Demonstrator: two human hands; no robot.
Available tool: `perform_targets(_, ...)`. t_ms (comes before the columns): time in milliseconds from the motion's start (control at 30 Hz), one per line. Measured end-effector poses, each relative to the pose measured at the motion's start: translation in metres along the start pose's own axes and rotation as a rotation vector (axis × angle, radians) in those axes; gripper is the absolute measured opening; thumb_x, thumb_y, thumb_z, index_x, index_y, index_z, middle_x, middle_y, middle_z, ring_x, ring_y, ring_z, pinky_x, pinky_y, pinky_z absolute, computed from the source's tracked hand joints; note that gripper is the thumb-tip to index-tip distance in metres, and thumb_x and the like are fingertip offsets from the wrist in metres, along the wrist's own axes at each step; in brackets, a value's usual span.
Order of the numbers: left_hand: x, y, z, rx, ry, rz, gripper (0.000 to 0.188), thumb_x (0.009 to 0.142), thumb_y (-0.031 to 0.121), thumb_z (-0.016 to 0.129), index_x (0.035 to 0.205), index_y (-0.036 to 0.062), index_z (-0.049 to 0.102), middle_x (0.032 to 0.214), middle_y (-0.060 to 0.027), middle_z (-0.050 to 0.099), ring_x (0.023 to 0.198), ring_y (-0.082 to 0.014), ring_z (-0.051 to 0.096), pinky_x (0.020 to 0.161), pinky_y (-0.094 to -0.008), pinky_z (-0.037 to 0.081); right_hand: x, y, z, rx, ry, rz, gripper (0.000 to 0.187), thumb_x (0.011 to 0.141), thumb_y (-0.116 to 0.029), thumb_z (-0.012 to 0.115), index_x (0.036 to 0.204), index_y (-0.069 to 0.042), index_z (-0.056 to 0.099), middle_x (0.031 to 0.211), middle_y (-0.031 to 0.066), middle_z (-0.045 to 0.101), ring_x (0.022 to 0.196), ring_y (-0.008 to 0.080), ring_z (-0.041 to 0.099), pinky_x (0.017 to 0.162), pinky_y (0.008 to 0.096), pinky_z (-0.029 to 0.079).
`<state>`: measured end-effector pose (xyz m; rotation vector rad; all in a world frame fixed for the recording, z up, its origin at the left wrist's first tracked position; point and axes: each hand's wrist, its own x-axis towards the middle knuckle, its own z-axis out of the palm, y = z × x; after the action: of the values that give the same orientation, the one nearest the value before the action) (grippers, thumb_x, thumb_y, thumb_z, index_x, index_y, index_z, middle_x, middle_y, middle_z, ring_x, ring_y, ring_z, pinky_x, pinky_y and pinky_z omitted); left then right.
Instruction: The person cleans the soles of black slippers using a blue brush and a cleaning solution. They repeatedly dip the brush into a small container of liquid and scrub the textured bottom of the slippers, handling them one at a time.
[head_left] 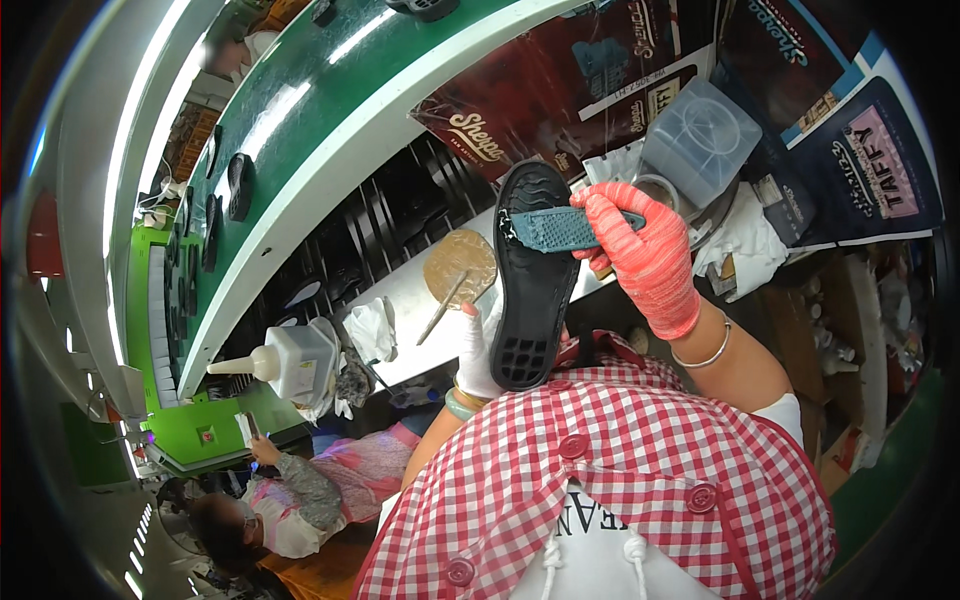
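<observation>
My left hand (475, 352), in a white glove with bare fingertips, grips the edge of a black shoe sole (538, 310) near its heel. The sole stands tilted up in front of my apron, its hollow inner side showing ridges at the toe and a grid of pockets at the heel. My right hand (648, 255), in a coral knitted glove, is closed round a flat teal brush (556, 230). The brush's front end touches the sole near the toe, where a white, wet-looking smear shows. My fingers behind the sole are mostly hidden.
A curved green conveyor (255, 140) with dark soles runs along the left. On the white bench (415, 360) lie a round brown disc (458, 265) and a thin stick (443, 308). A spouted white bottle (300, 362) stands left; a clear plastic tub (700, 140), right. A co-worker (310, 490) sits at lower left.
</observation>
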<state>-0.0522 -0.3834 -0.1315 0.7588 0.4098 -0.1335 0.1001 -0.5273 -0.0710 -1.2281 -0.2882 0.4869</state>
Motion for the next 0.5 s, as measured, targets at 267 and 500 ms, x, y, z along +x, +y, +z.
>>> perform_targets(267,0.005,0.003,-0.002,-0.07,-0.09,-0.022,0.106,0.067,0.086,0.029,0.133,0.0041,0.035,0.105,-0.0171,0.057,0.09,-0.0241,0.06,0.073,-0.0312,0.052,-0.003,-0.003,-0.003,-0.049,-0.05,0.04,0.02,0.09,-0.017,0.056,0.098,0.0,0.064,0.085,0.0047,0.065,0.065,0.0076,0.061,0.054,0.0201,0.049)
perform_targets(500,0.011,0.005,-0.001,-0.08,-0.043,0.006,0.106,0.067,0.087,0.028,0.134,0.0049,0.036,0.114,-0.0159,0.055,0.092,-0.0252,0.061,0.071,-0.032,0.053,-0.005,-0.003,-0.001,-0.051,-0.059,0.018,0.02,0.09,-0.016,0.056,0.098,0.001,0.064,0.087,0.0059,0.065,0.068,0.0082,0.061,0.056,0.0207,0.051)
